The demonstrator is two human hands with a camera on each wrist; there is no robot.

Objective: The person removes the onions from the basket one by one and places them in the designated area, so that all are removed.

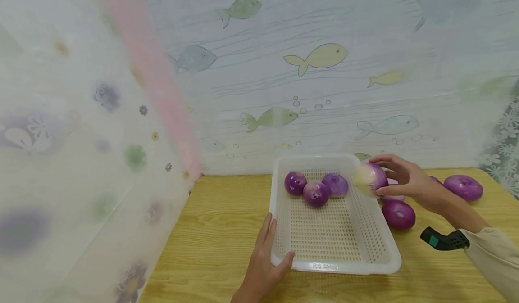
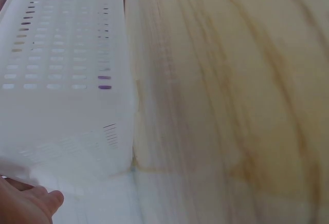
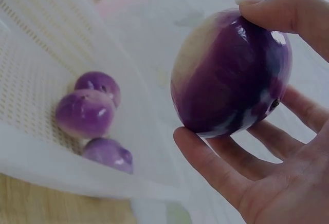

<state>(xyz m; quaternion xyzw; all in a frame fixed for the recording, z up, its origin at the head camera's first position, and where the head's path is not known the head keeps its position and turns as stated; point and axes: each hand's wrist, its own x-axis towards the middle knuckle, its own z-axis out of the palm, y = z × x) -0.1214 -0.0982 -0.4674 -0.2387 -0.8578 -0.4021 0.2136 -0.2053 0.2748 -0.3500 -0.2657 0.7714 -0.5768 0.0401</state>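
Note:
A white perforated basket [image 1: 324,266] stands on the wooden table, with three purple onions [image 1: 316,194] grouped in its far part. My right hand [image 1: 413,183] grips another onion [image 1: 372,179], purple with a pale side, in the air at the basket's right rim. In the right wrist view the thumb and fingers of that hand [image 3: 288,167] curl round the onion [image 3: 231,75]. My left hand [image 1: 265,262] rests against the basket's near left corner, fingers along its left side and thumb by the front rim. Only part of the left hand [image 2: 31,203] shows in the left wrist view.
Right of the basket lie several more purple onions, one close to its side [image 1: 399,214] and one farther right [image 1: 463,187]. The wooden table [image 1: 219,231] ends at a wall covering [image 1: 251,87] printed with fish. A black band [image 1: 445,239] is on the right wrist.

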